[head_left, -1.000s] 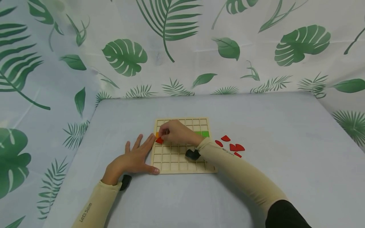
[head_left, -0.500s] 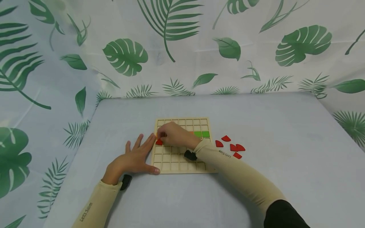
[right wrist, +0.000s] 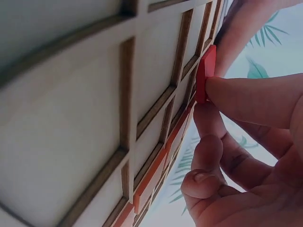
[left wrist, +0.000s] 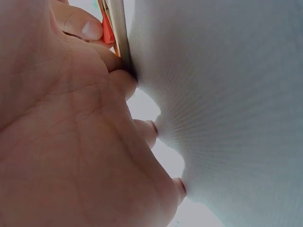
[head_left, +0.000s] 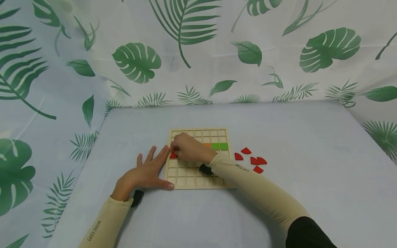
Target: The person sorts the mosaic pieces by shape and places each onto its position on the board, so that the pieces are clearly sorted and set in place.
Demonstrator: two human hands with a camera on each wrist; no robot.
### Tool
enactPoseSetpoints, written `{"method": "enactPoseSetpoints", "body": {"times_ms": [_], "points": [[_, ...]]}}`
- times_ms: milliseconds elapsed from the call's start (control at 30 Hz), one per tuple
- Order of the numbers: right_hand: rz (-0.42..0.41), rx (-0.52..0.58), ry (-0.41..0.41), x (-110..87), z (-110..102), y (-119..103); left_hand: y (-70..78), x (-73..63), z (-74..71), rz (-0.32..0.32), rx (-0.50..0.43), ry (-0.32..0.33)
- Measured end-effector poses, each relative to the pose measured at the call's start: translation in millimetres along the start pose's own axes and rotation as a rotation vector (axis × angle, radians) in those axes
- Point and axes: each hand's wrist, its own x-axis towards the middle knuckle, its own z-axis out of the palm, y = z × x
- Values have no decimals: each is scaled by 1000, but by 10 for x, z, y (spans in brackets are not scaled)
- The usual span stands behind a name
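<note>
I see loose red pieces (head_left: 254, 161) at three o'clock of the grid board (head_left: 181, 171), which the right hand (head_left: 190, 148) partly hides, pinching a red tile (head_left: 173, 156) near the board's nine o'clock edge beside the splayed left hand (head_left: 147, 174), the bench (head_left: 310, 144) backed at twelve by leaf-print cloth (head_left: 198, 79)

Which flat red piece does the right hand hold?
The flat red piece at the left edge of the gridded wooden board: the right hand pinches it, while the other five red pieces lie off the board, to its right.
</note>
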Motion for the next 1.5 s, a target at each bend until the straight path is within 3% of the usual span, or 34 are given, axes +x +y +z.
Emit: {"method": "enactPoseSetpoints", "body": {"times_ms": [400,633,1033,1500], "points": [[39,31,-9,-30,-33,-12,9,34,-9,11,8,-6],[57,76,34,-104,-129,-15,38,39,-27,6,19,-5],[161,258,114,-358,-231,121,38,36,-13,-23,35,-1],[267,362,170,-731,-396,173,47,-14,0,-18,-12,-13]]}}
